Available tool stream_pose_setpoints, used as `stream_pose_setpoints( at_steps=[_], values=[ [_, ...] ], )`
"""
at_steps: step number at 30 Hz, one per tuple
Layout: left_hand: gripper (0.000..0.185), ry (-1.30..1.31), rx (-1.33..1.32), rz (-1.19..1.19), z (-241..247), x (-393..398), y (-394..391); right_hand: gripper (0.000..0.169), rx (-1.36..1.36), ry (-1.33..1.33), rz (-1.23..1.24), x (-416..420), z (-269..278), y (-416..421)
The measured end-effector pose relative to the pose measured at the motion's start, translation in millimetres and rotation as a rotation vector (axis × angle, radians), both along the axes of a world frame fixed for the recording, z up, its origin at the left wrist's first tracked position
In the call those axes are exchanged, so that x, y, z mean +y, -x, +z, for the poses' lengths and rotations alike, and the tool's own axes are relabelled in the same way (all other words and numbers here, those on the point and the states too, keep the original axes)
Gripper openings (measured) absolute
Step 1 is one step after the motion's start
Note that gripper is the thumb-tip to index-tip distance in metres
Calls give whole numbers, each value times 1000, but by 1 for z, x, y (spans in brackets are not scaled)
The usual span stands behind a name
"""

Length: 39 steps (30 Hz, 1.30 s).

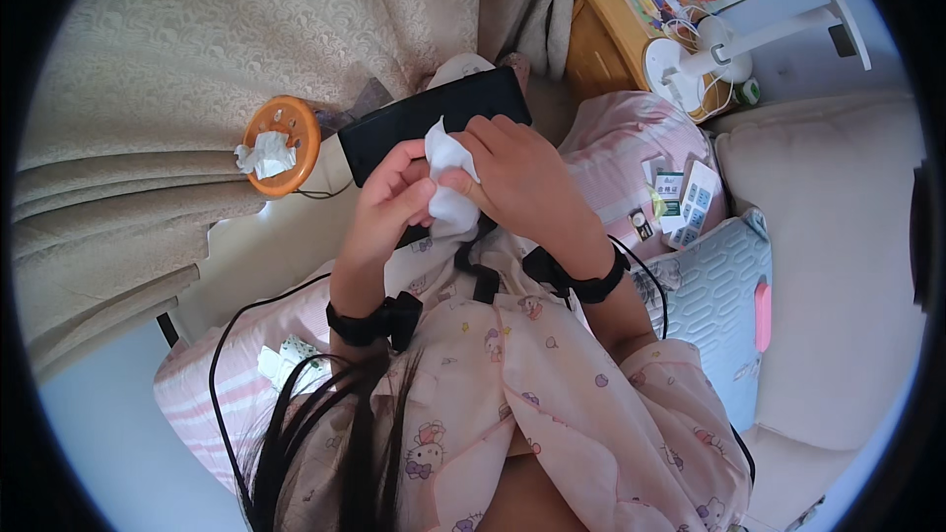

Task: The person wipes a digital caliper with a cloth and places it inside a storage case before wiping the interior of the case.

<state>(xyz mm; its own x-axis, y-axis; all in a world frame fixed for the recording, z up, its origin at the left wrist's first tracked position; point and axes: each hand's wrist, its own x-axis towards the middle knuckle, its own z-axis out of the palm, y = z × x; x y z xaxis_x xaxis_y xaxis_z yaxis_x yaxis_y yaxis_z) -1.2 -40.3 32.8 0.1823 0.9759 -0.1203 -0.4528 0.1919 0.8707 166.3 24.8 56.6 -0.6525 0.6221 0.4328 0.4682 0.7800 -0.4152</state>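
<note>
A crumpled white tissue or wipe (452, 192) is held between my two hands above my lap. My left hand (395, 196) pinches its left edge with thumb and fingers. On the other side, my right hand (502, 162) grips the cloth, the thumb lying across its front. Whether anything is wrapped inside cannot be seen. Beneath and beyond the hands lies a flat black rectangular object (443, 111), partly covered by them. Black bands with small devices sit on both wrists.
A round orange stool (313, 144) with crumpled tissue (270, 154) stands left by the curtains. At right are a wooden nightstand (591, 52) with a white lamp (674, 74), and a bed with cards (669, 196). A tissue pack (299, 366) lies lower left. Black cables run past both arms.
</note>
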Motion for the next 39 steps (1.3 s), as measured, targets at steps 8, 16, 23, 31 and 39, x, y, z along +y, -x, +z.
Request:
stream_pose_setpoints(
  at_steps=[8, 16, 23, 31, 39],
  values=[
    [41, -109, 201, -2, -2, 3, -3, 21, 211, 359, 238, -2, 3, -2],
    [21, 48, 257, -74, -6, 3, 7, 27, 264, 516, 53, -6, -2, -5],
    [7, -44, 253, -38, 2, -3, 6, 26, 262, 970, 156, 0, -7, -29],
    [7, -104, 495, 149, -17, -5, 15, 36, 1266, 1546, 326, -25, -11, -37],
    [35, 394, 104, 678, -100, -36, 79, 13, 315, 844, -293, -25, -67, -110]
  ],
)
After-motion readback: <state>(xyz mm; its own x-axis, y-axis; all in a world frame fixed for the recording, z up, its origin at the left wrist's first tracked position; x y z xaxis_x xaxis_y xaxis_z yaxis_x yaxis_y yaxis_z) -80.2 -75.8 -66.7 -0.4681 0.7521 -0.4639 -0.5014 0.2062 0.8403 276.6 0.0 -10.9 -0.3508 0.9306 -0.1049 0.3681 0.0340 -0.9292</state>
